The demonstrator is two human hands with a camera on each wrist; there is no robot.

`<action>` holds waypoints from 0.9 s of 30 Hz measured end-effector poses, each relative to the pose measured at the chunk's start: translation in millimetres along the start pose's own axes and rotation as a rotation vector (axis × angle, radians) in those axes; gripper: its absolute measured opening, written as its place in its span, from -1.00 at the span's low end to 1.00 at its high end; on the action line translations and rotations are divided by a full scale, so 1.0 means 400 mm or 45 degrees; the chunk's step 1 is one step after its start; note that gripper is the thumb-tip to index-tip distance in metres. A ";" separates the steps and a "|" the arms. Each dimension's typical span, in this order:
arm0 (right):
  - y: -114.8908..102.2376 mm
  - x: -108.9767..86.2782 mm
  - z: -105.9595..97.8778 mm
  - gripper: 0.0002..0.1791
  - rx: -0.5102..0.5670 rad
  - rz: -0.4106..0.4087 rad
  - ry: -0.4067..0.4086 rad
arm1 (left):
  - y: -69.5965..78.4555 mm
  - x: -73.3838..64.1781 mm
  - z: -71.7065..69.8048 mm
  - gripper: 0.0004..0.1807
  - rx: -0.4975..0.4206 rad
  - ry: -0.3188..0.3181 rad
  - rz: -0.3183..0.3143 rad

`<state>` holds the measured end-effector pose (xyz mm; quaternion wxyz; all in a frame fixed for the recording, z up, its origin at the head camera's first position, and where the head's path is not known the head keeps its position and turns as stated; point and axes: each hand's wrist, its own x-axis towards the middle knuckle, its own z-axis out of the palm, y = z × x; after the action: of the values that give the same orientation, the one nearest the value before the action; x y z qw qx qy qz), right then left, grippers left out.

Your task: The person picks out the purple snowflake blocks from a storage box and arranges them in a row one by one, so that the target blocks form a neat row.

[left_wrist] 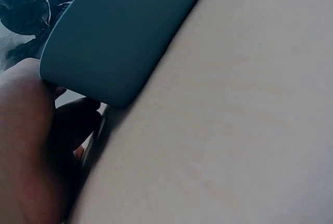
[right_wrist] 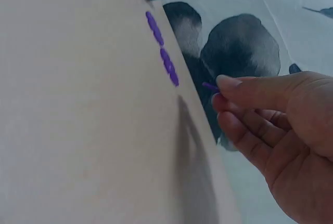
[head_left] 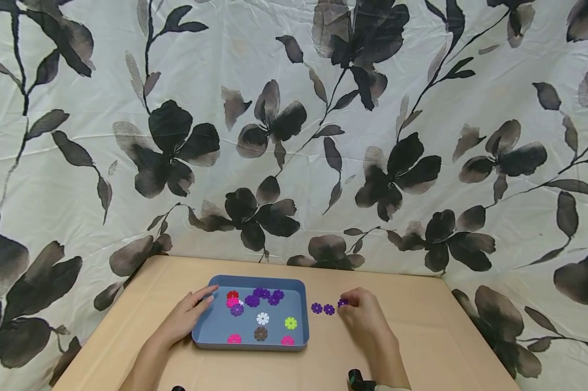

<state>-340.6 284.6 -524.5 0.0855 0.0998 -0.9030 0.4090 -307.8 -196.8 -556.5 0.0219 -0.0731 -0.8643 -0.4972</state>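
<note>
My right hand pinches a purple flower-shaped disc between thumb and forefinger, held above the table. Just left of it, two matching purple discs lie side by side on the table. My left hand rests at the left edge of a blue-grey tray, its fingertips at the rim near the far corner. Inside the tray is a cluster of purple discs, with red and pink discs beside it. White, brown, yellow-green and more pink discs lie nearer me.
The light wooden table carries the tray and the discs. Behind its far edge hangs a pale cloth printed with dark flowers. A small black object shows beside the right wrist.
</note>
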 end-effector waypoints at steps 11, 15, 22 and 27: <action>0.008 -0.036 0.025 -0.79 -0.061 0.063 -0.042 | 0.000 -0.017 -0.012 -0.46 -0.003 -0.039 -0.024; 0.008 -0.042 0.030 -0.80 -0.086 0.059 -0.039 | 0.000 -0.017 -0.011 -0.48 -0.004 -0.026 -0.003; 0.017 -0.038 0.035 -0.80 -0.102 0.057 -0.049 | -0.002 -0.016 -0.010 -0.48 -0.010 -0.018 0.004; 0.016 -0.035 0.038 -0.79 -0.114 0.068 -0.062 | -0.003 -0.015 -0.009 -0.50 -0.013 -0.014 0.013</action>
<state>-329.7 278.6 -542.4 0.0571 0.0816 -0.9245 0.3679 -302.1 -201.1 -556.5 0.0192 -0.0803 -0.8615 -0.5010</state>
